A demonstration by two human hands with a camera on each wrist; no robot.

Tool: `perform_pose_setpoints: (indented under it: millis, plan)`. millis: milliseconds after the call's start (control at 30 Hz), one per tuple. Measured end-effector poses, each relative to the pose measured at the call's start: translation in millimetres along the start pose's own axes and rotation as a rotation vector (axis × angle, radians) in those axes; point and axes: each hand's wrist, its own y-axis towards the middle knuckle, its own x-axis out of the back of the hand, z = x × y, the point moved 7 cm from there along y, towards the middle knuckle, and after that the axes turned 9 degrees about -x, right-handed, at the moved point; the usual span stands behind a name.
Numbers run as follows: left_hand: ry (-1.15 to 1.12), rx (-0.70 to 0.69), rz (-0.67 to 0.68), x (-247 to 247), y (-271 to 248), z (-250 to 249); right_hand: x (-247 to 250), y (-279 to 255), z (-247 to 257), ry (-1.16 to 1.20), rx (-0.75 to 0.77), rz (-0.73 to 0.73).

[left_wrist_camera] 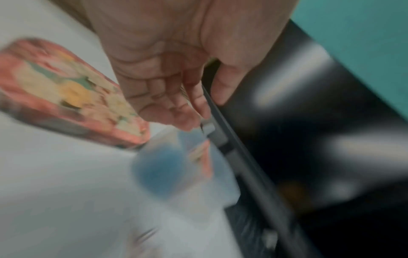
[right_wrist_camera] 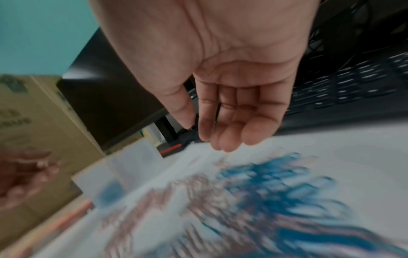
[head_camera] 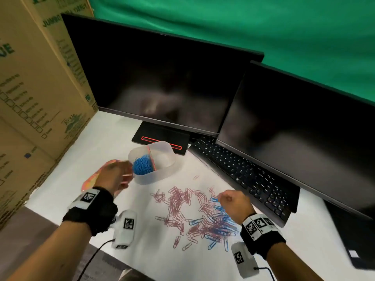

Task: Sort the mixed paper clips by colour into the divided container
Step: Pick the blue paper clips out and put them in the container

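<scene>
A clear divided container [head_camera: 166, 159] stands on the white table. Its left compartment holds a heap of blue clips [head_camera: 143, 165]; the right compartment looks empty. My left hand [head_camera: 123, 179] hovers beside the container's left wall. In the blurred left wrist view the left hand [left_wrist_camera: 205, 111] has relaxed fingers and nothing seen in it. A mixed pile of pink and blue clips [head_camera: 192, 213] lies nearer me. My right hand [head_camera: 225, 199] is above the pile's right edge, over blue clips [right_wrist_camera: 276, 178]. The right hand [right_wrist_camera: 203, 134] shows a bare palm and loosely extended fingers.
A pink patterned lid [head_camera: 90, 181] lies left of the container, partly under my left hand. Behind stand two dark monitors [head_camera: 162, 82], a black stand base [head_camera: 160, 136] and a keyboard [head_camera: 243, 173]. Cardboard boxes [head_camera: 36, 98] wall the left side.
</scene>
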Motion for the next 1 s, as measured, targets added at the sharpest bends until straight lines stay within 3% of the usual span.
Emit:
perform_pose_setpoints:
  millis: [67, 167, 267, 500, 600, 767, 867, 1000]
  plan:
    - [0.280, -0.109, 0.109, -15.3, -11.7, 17.6, -9.5, -4.9, -20.5, -0.144, -0.022, -0.010]
    - [0.736, -0.288, 0.411, -71.8, -40.0, 49.0, -23.1, -16.3, -47.2, -0.166, -0.102, 0.012]
    - [0.945, -0.372, 0.564, -116.7, -60.6, 79.9, -32.6, -28.4, -58.7, -0.178, -0.099, 0.008]
    - [1.194, -0.495, 0.680, -168.3, -66.4, 104.3, -43.0, -51.9, -54.6, -0.200, 0.086, -0.018]
    - [1.287, -0.544, 0.696, -182.2, -62.5, 106.7, -55.0, -64.4, -54.0, -0.246, 0.212, 0.003]
    - [1.416, -0.570, 0.713, -191.7, -61.8, 104.6, -71.0, -71.0, -60.1, -0.343, 0.298, 0.001]
    - [1.355, -0.559, 0.687, -187.8, -60.3, 100.6, -73.8, -74.2, -52.0, -0.357, 0.430, -0.100]
    - [1.093, -0.562, 0.593, -180.7, -62.6, 87.2, -69.1, -70.3, -41.5, -0.341, 0.513, -0.190]
